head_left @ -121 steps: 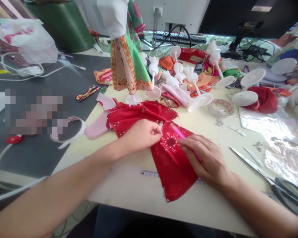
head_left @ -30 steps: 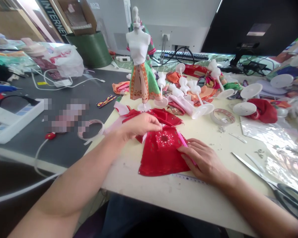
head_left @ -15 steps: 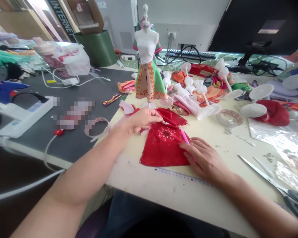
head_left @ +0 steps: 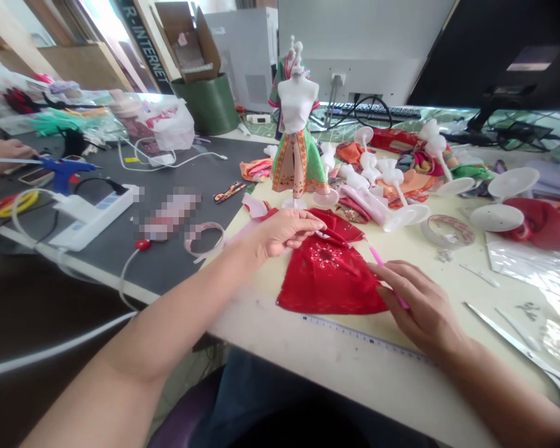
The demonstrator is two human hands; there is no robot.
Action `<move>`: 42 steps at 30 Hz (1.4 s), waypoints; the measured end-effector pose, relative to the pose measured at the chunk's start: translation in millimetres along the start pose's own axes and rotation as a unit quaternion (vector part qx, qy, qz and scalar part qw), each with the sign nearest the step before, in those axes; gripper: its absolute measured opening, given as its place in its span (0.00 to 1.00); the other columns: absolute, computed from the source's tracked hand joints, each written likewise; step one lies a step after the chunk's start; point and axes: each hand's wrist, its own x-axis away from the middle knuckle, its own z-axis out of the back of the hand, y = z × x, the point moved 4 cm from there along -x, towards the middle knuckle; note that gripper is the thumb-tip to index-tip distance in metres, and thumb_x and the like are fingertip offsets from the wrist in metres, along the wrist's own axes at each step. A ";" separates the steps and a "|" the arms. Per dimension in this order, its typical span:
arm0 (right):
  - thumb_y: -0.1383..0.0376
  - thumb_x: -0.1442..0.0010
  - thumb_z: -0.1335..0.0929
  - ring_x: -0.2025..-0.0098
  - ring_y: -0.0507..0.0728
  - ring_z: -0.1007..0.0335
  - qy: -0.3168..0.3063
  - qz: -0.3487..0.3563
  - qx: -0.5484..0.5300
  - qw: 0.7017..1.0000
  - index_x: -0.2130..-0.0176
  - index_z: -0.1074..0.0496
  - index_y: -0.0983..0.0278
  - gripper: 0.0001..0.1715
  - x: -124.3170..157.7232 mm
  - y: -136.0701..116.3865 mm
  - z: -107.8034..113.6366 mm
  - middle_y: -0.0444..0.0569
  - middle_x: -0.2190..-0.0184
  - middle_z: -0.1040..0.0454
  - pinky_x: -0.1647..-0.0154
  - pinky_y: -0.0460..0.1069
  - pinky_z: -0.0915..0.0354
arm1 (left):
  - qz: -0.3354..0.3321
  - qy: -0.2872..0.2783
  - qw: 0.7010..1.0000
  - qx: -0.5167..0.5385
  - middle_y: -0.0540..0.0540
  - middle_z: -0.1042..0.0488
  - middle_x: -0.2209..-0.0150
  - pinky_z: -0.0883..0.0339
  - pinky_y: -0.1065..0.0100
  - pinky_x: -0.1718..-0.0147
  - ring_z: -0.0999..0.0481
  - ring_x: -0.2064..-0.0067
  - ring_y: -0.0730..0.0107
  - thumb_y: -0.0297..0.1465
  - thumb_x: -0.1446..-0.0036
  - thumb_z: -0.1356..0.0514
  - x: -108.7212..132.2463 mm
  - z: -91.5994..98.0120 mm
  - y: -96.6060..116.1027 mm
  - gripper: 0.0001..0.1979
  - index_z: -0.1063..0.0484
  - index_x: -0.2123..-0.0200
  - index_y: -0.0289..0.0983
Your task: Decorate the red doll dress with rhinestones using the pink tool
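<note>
A piece of red cloth (head_left: 333,283), printed with a white flower-like pattern, lies on the cream work surface in front of me. At its upper left edge, my left hand (head_left: 292,231) pinches a fold of it between thumb and fingers. My right hand (head_left: 417,302) is closed round a slim pink pen-like tool (head_left: 376,255), whose tip points up and away, by the cloth's right side. A measuring tape (head_left: 354,335) runs along the cloth's near edge. Just beyond my left hand stands a small white dress form (head_left: 298,102) wearing a green and peach skirt (head_left: 308,163).
Scissors (head_left: 513,339) lie at the right, near a tape roll (head_left: 448,231). Several toppled white mini dress forms (head_left: 392,177) lie among fabric pieces behind. At left are a power strip (head_left: 93,218), a blue glue gun (head_left: 65,171) and another person's hand (head_left: 7,149).
My view has turned left, so things sit further right, and another person's hand has appeared. My right hand, with the pink tool, has drawn a little rightward from the cloth; my left keeps its pinch.
</note>
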 end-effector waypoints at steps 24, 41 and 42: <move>0.78 0.45 0.37 0.62 0.58 0.27 0.076 -0.020 -0.178 0.981 0.54 0.34 0.65 0.19 -24.9 -38.8 0.4 0.50 0.68 0.27 0.62 0.55 0.29 | 0.031 -0.026 0.998 -0.049 0.54 0.36 0.80 0.58 0.75 0.83 0.46 0.83 0.86 0.30 0.52 0.35 20.6 -5.6 -34.9 0.06 0.27 0.72 0.33; 0.78 0.46 0.36 0.65 0.56 0.29 0.056 -0.003 -0.171 0.984 0.54 0.34 0.65 0.20 -24.3 -38.7 -0.2 0.50 0.68 0.28 0.63 0.55 0.29 | 0.035 -0.048 0.998 -0.028 0.55 0.36 0.78 0.55 0.76 0.83 0.43 0.81 0.86 0.30 0.53 0.35 22.9 -10.6 -35.0 0.07 0.30 0.73 0.33; 0.78 0.46 0.36 0.64 0.56 0.29 0.054 -0.002 -0.175 0.983 0.54 0.34 0.65 0.20 -23.8 -38.7 -1.0 0.50 0.68 0.28 0.63 0.54 0.29 | 0.037 -0.050 0.998 -0.024 0.55 0.36 0.78 0.55 0.76 0.83 0.43 0.81 0.86 0.29 0.53 0.35 22.9 -10.9 -35.5 0.07 0.30 0.73 0.33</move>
